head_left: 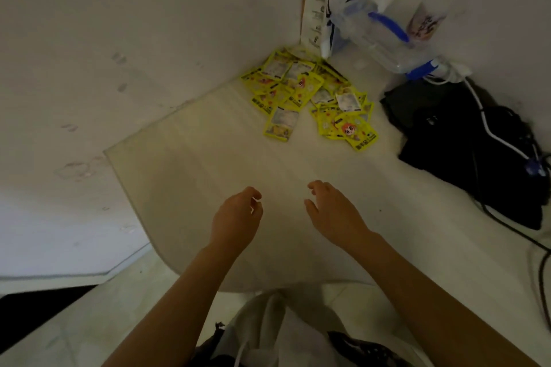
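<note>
2 hands out, packets waiting in the corner.
Left hand (237, 214) and right hand (332, 211) hover over the smooth pale mat (185, 164), fingers loosely curled, gripping nothing. The packets (310, 98), glossy yellow flat rectangles, lie heaped and overlapping at the mat's far end, well apart from both hands. My read: none picked up yet, whole pile left.

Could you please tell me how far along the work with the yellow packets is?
Nothing looks done: the yellow packets lie in a loose, overlapping heap near the wall corner. Nothing is in hand: the left hand and right hand hover empty, fingers loosely curled, over the mat, short of the heap. Every packet is left to handle.
</note>
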`<state>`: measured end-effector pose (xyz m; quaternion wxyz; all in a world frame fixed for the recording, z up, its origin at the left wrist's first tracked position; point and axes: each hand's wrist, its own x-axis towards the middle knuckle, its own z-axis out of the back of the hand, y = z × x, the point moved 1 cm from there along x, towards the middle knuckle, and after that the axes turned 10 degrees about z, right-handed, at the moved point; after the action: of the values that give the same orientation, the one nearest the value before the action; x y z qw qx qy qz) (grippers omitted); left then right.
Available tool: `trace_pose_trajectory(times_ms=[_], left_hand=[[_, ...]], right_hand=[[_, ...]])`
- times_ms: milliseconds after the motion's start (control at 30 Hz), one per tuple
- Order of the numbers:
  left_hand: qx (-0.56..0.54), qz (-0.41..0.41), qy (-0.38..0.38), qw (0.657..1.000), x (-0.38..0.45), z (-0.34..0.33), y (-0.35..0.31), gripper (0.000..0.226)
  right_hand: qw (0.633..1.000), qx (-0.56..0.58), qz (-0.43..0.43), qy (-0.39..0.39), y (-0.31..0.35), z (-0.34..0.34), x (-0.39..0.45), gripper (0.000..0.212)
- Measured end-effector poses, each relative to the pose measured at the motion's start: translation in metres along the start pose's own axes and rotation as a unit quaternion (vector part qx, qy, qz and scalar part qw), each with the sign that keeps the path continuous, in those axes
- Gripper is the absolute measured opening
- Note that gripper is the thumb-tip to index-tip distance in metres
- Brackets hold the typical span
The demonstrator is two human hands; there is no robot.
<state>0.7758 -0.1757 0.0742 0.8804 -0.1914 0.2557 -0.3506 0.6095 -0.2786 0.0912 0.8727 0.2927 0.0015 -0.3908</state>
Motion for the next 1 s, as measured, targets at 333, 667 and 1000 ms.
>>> trace_pose_trajectory(times_ms=[333, 667, 1000], left_hand=[[0.007, -0.008, 0.024, 1.0, 0.097, 0.008, -0.027, 0.019], [0.029, 0.04, 0.041, 0.998, 0.19, -0.008, -0.07, 0.021], [0.061, 0.109, 0.031, 0.992, 0.245, -0.046, -0.099, 0.054]], right_hand=[[0.998, 0.0, -0.054, -0.018, -0.027, 0.035, 0.077, 0.038], [0.995, -0.036, -0.093, -0.015, -0.096, 0.063, 0.149, 0.039], [0.98, -0.016, -0.197, -0.032, -0.152, 0.074, 0.183, 0.058]])
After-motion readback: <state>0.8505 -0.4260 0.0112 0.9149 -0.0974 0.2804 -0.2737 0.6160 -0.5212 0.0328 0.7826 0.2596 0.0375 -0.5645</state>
